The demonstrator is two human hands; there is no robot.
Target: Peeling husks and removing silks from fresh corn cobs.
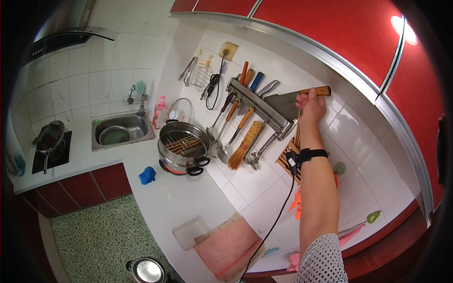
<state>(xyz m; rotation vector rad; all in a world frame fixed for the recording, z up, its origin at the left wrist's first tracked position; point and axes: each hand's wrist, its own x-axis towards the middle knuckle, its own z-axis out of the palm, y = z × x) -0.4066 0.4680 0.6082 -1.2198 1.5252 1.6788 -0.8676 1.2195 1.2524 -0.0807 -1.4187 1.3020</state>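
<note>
My right hand [313, 106] grips the wooden handle [322, 91] of a cleaver, thumb laid on it. The wide dark blade [285, 103] points left and sits at the right end of a metal wall-mounted knife rack [260, 106]; whether it is inside the slot I cannot tell. Knives with orange, wooden and blue handles [257, 81] stand in the rack, beside a pair of grey-handled scissors [270, 87]. Below hang ladles [222, 154], a straw brush [244, 146] and other utensils. A wooden chopstick holder [288, 155] is partly behind my forearm. My left hand is out of view.
A steamer pot [183, 145] with wooden sticks stands on the white counter [170, 198]. Nearby lie a blue cloth [147, 175], a clear tray [189, 231] and a pink towel [226, 244]. Red cabinets [325, 32] overhang the rack. A cable [274, 226] trails from my wrist.
</note>
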